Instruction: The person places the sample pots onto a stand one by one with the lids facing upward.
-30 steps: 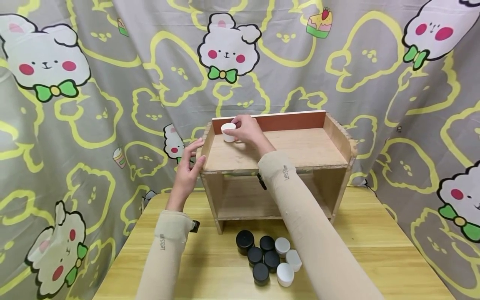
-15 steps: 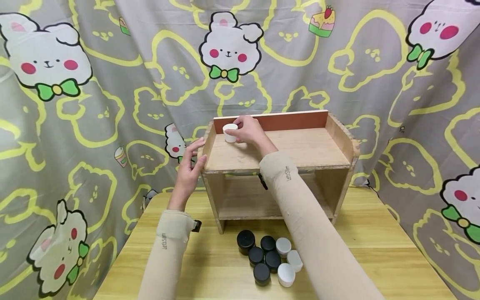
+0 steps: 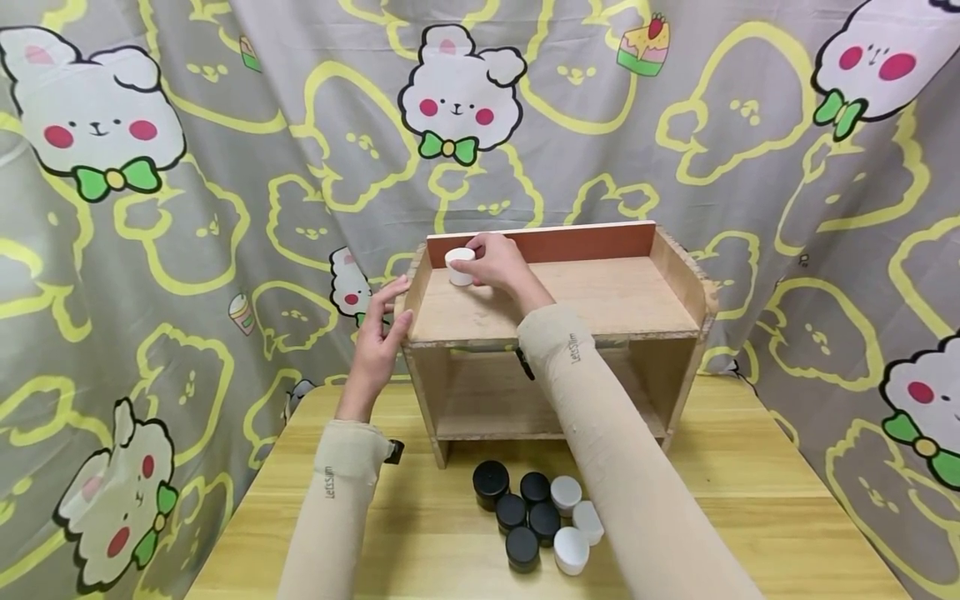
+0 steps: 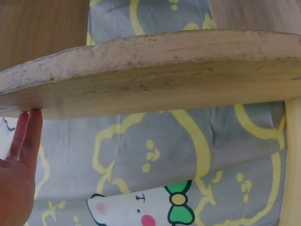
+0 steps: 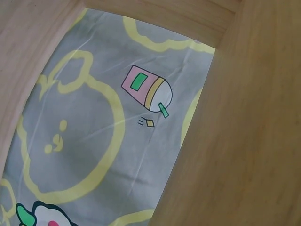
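Note:
A small white jar stands at the back left of the wooden shelf unit's top board. My right hand pinches it from the right between thumb and fingers. At the unit's left side panel, my left hand touches the outer face with extended fingers. In the left wrist view, fingertips of that hand meet the side panel's wood. The right wrist view looks through the unit's wooden boards toward the curtain; the right hand is out of that picture.
On the wooden table before the unit stand several black jars and three white jars, grouped close together under the right forearm. A reddish back strip lines the top board. A patterned curtain hangs behind.
The white jar and both hands hold nearly the same places on the unit. Only a slight shift of the head view shows.

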Demonstrator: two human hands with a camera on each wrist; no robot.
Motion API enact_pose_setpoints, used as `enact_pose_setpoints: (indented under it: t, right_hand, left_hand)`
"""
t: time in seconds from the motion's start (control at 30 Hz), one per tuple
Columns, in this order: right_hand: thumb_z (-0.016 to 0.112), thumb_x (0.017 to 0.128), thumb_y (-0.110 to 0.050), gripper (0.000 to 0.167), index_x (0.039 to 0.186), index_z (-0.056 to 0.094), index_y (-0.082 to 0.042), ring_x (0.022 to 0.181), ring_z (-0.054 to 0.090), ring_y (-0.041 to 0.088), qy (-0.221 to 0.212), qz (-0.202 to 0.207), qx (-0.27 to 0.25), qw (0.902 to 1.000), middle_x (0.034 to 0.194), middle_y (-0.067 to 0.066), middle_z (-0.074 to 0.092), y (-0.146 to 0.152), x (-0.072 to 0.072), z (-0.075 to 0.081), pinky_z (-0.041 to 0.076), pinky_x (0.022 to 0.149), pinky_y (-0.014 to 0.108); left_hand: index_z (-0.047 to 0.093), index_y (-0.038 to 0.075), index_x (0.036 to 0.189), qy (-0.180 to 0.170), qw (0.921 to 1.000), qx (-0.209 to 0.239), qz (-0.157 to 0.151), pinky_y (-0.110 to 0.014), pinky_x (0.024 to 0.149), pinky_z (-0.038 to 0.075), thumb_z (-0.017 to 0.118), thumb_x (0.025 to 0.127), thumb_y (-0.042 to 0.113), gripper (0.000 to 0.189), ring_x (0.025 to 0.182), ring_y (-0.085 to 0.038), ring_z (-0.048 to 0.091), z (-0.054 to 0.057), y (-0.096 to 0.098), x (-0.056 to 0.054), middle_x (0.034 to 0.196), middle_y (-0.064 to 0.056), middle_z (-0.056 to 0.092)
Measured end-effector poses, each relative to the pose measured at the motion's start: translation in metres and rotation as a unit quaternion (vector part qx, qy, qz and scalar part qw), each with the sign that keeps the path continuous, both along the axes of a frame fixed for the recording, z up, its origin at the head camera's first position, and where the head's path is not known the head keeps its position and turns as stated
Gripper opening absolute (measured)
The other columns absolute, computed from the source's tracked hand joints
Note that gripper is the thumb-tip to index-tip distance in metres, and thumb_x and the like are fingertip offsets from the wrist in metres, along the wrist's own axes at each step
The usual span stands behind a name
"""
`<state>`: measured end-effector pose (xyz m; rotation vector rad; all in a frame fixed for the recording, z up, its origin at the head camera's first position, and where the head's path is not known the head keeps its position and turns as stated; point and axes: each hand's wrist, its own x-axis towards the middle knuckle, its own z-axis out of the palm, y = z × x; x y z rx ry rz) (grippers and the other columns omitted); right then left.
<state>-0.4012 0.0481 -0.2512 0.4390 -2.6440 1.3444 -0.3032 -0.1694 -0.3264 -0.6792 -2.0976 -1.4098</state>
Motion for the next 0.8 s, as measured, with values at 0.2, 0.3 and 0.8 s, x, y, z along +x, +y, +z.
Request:
enact_pose_setpoints:
  t: [0.2, 0.3, 0.8]
  right_hand:
    - [0.078, 0.093, -0.029, 0.050, 0.132, 0.064, -0.001, 0.092, 0.068, 0.021, 0.002, -0.001, -0.001, 1.0000, 0.116, 0.015, 0.072, 0.003, 0.004, 0.002, 0.057, 0.072, 0.024]
    - [0.077, 0.093, -0.030, 0.054, 0.136, 0.061, -0.001, 0.099, 0.069, 0.023, -0.006, -0.006, 0.001, 1.0000, 0.122, 0.016, 0.070, 0.004, 0.004, 0.002, 0.058, 0.077, 0.027]
    - [0.075, 0.094, -0.036, 0.064, 0.148, 0.052, -0.008, 0.112, 0.065, 0.025, -0.010, 0.020, 0.031, 0.9993, 0.132, 0.012, 0.065, 0.021, 0.021, 0.011, 0.055, 0.095, 0.035]
  left_hand:
    - [0.049, 0.006, 0.147, 0.002, 1.0000, 0.006, -0.007, -0.028, 0.082, 0.046, 0.054, 0.105, 0.010, 0.043, 0.114, -0.017, 0.047, -0.001, 0.002, -0.002, 0.162, -0.008, 0.044]
    - [0.049, 0.006, 0.147, 0.000, 0.9999, 0.006, -0.008, -0.031, 0.083, 0.046, 0.054, 0.105, 0.010, 0.043, 0.114, -0.017, 0.047, -0.001, 0.002, -0.002, 0.162, -0.008, 0.044]
    - [0.048, 0.003, 0.147, 0.009, 0.9999, 0.004, -0.010, -0.025, 0.083, 0.046, 0.054, 0.104, 0.008, 0.043, 0.110, -0.015, 0.049, 0.000, -0.002, -0.001, 0.162, -0.011, 0.044]
